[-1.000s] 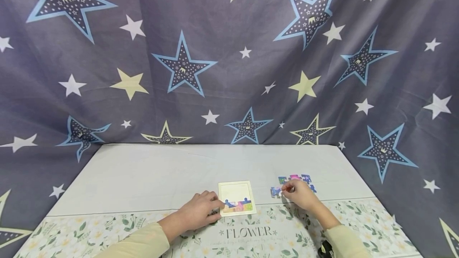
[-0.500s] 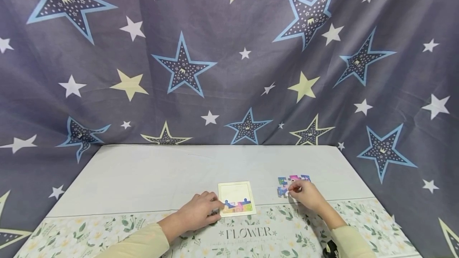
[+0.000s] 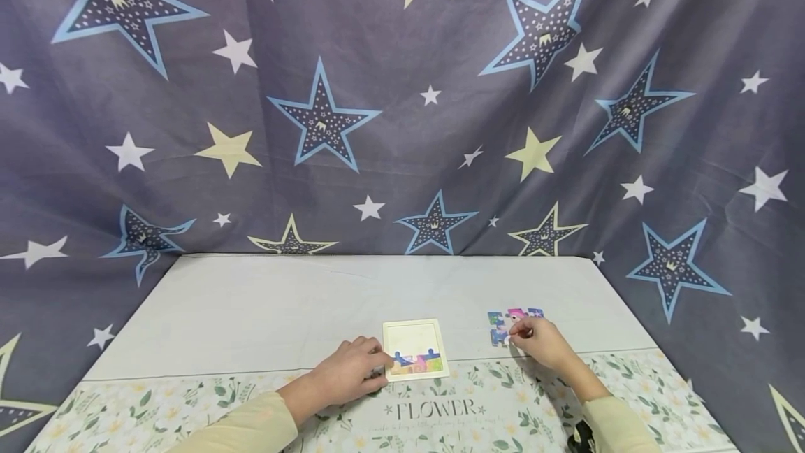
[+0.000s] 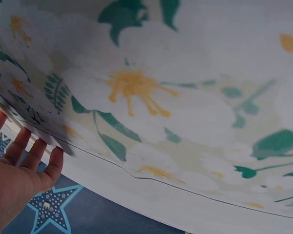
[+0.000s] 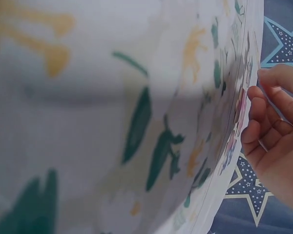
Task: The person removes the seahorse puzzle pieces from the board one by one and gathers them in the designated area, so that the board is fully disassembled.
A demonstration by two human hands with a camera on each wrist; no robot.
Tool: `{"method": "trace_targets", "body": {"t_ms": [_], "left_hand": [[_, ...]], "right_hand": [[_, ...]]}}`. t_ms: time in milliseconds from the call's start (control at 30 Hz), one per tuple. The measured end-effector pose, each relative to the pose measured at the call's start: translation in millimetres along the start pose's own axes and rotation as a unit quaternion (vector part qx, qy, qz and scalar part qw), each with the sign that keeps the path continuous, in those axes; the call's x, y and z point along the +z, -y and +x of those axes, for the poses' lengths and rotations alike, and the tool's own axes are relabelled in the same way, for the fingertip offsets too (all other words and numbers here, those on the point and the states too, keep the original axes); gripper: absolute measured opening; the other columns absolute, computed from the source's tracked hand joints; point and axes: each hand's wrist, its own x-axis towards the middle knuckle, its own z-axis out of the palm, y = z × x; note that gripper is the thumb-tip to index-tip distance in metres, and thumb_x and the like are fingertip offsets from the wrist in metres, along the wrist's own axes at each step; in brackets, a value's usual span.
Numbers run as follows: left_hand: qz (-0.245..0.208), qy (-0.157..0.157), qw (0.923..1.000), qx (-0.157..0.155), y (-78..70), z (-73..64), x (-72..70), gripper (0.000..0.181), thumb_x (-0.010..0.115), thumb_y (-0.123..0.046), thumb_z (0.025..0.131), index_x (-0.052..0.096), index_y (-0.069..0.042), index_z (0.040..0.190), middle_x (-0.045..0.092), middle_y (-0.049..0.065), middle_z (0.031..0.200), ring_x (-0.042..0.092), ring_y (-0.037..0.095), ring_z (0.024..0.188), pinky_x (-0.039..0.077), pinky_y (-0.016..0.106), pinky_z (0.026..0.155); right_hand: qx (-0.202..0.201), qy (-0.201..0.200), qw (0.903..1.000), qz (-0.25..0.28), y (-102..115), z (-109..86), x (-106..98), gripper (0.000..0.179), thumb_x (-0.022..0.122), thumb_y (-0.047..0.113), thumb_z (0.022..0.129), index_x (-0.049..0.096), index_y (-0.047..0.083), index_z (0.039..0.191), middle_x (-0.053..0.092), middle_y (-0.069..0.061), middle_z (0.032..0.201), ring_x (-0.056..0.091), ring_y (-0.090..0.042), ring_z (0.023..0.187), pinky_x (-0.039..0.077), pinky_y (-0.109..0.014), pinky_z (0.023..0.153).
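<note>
A pale square puzzle tray (image 3: 411,338) lies near the middle of the table, with joined colourful pieces (image 3: 417,363) along its near side. At its left edge rests my left hand (image 3: 352,370), fingers relaxed and a fingertip over the rim. The left wrist view shows the same hand (image 4: 27,165) with loosely bent fingers. To the right, my right hand (image 3: 542,342) pinches a small blue-and-white puzzle piece (image 3: 499,338) at the near side of the loose pieces. In the right wrist view the right hand (image 5: 276,122) has bent fingers; the piece is hidden there.
Several loose puzzle pieces (image 3: 516,314) lie just beyond the right hand, partly covered by it. A flower-printed cloth (image 3: 440,407) covers the table's near part, a plain white surface (image 3: 283,306) the far part. A star-patterned curtain (image 3: 390,180) hangs behind.
My right hand has shifted a little to the right, and the blue-and-white piece has moved with it, closer to the other loose pieces. The left hand and tray have stayed put.
</note>
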Motion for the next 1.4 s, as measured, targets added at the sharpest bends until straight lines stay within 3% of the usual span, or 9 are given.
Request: {"method": "trace_targets", "body": {"t_ms": [800,1400], "left_hand": [[0.000,0.002,1.0000,-0.002,0.3,0.4,0.5,0.031,0.053,-0.044,0.093,0.060,-0.032,0.120,0.054,-0.010,0.108,0.049,0.007,0.097,0.043,0.037,0.086],[0.003,0.000,1.0000,-0.004,-0.3,0.1,-0.5,0.030,0.053,-0.044,0.093,0.061,-0.031,0.119,0.054,-0.009,0.109,0.049,0.009,0.099,0.042,0.037,0.085]], "right_hand": [[0.010,0.008,0.9999,-0.007,-3.0,2.2,-1.4,0.005,0.063,0.006,0.085,0.066,0.003,0.088,0.060,-0.004,0.079,0.049,-0.012,0.070,0.043,-0.024,0.059],[-0.010,0.018,0.9997,-0.010,-5.5,4.4,-1.8,0.006,0.062,0.004,0.086,0.067,0.001,0.089,0.063,-0.005,0.081,0.051,-0.013,0.072,0.043,-0.024,0.060]]}}
